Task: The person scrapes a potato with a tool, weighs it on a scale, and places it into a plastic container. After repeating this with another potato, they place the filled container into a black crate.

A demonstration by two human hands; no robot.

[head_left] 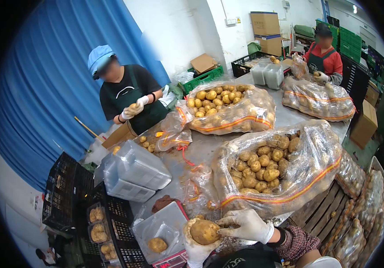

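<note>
A large brown potato (204, 232) rests in my left hand (197, 251), whose gloved fingers curl around it from below. My right hand (248, 226), also in a white glove, has its thumb and forefinger at the potato's right side. Just left of my hands is a scale (177, 213) with a red edge. A clear plastic container (144, 232) sits on it with one potato (157, 244) inside. Beyond my hands lies a big open plastic sack (308, 178) full of potatoes (263, 165).
Stacked clear containers (134, 172) stand on the metal table (201, 154). Filled packs (98, 232) sit in a black crate (123, 232) at left. Another open potato sack (232, 120) is farther back. Two co-workers (131, 85) handle things across the table. Full sacks (352, 232) lie at right.
</note>
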